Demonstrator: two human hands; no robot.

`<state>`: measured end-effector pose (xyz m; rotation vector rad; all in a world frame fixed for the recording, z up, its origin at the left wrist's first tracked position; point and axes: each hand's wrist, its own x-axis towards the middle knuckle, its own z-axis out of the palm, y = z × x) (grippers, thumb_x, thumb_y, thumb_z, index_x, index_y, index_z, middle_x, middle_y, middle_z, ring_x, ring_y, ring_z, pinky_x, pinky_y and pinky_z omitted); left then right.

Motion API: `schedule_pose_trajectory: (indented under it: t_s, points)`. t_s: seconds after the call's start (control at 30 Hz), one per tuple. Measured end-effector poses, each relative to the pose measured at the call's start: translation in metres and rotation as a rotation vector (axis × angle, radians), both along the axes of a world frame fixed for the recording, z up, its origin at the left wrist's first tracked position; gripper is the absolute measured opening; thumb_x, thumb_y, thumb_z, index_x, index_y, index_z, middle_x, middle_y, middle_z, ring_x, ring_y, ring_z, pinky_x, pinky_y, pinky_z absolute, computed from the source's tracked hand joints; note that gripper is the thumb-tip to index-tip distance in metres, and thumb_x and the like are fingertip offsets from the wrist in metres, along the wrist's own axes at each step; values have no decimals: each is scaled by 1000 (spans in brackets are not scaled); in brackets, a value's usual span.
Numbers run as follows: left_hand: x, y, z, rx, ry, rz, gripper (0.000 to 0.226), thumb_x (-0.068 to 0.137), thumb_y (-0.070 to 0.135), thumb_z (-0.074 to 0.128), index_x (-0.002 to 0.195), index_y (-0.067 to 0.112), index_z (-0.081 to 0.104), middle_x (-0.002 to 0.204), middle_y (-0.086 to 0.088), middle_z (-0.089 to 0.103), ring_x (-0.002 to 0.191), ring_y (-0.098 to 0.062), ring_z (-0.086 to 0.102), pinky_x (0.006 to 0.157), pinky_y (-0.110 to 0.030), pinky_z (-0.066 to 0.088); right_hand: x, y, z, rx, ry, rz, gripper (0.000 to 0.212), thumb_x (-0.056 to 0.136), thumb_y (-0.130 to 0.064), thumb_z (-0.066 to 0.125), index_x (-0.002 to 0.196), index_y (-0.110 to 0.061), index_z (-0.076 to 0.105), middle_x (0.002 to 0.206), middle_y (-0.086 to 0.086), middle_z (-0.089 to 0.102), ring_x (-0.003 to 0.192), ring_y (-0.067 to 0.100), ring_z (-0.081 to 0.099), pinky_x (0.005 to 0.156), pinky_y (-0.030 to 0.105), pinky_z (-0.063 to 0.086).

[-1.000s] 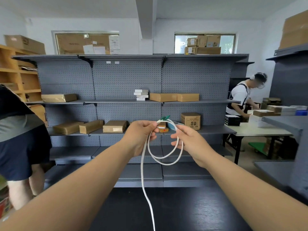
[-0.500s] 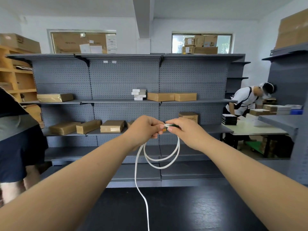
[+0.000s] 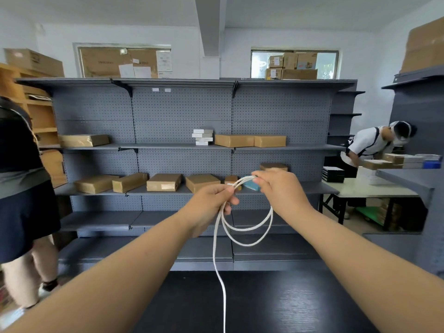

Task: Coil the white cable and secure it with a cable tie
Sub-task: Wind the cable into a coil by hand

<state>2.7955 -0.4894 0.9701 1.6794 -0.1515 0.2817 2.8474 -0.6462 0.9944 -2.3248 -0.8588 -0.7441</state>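
White cable (image 3: pixel 247 228) held up between both hands above a dark tabletop (image 3: pixel 276 306): two loops hang below the hands and a long free tail drops out of the lower edge of view. To coil well, each new turn drawn from the tail should probably match the hanging loops in size and lie flat beside them, untwisted. The left hand (image 3: pixel 211 203) is closed, pinching the gathered strands where the loops meet, and the right hand (image 3: pixel 281 191), also curled, grips the loop tops just beside it; no cable tie can be made out.
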Motion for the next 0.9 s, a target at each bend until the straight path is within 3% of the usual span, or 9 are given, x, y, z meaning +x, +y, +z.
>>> schedule_pose_trajectory:
  t_s: [0.13,0.23,0.33,0.47,0.57,0.6,0.73,0.9]
  points:
    - [-3,-1,-14,-178,51,-51,19,98,20,43,99,9,59,62,4,57,57,-10,53,65,-24,43,2,-5,-4,180,-24,-17,29,95,-18,47,113,-4,65,100,22,64,91,37,61,86,47,47]
    - [-4,-5,-16,-214,43,-49,16,97,20,45,95,12,59,72,0,53,59,-10,60,71,-28,46,1,-6,-8,219,-63,-76,30,96,-17,46,114,-2,65,102,21,65,97,35,59,88,43,45]
    - [-4,-9,-14,-161,13,3,16,98,20,44,92,16,58,73,0,47,57,-9,59,64,-24,47,0,-5,-13,317,-61,-69,30,95,-17,48,118,-5,64,106,18,66,99,32,61,89,42,47]
    - [-3,-6,-8,148,-124,238,22,99,23,41,89,26,61,56,3,48,52,-10,44,54,-20,37,-1,-4,-20,413,28,-30,28,95,-16,49,113,-5,66,98,16,66,89,32,65,83,45,51]
    - [-4,-5,3,344,-265,377,22,99,22,40,90,21,60,59,7,46,54,-8,43,58,-24,37,-3,-3,-23,453,159,19,23,96,-15,46,105,-6,66,90,7,65,81,23,67,70,24,50]
    - [-5,-5,7,414,-294,411,22,99,21,40,92,19,60,62,8,47,57,-7,43,59,-23,36,-4,-1,-23,432,205,30,23,97,-15,44,104,-8,64,89,4,64,80,20,67,66,22,46]
    - [-4,1,21,661,-331,457,25,99,21,39,94,9,60,74,0,54,71,-15,45,57,-18,32,-1,-1,-20,206,264,-28,26,99,-22,39,113,-10,57,106,7,65,88,19,55,74,30,41]
    - [-2,4,33,841,-284,358,25,99,23,40,100,10,62,65,10,43,67,-13,42,56,-25,25,-6,2,-6,72,241,35,36,98,-25,41,132,-11,43,130,5,54,118,20,50,93,27,36]
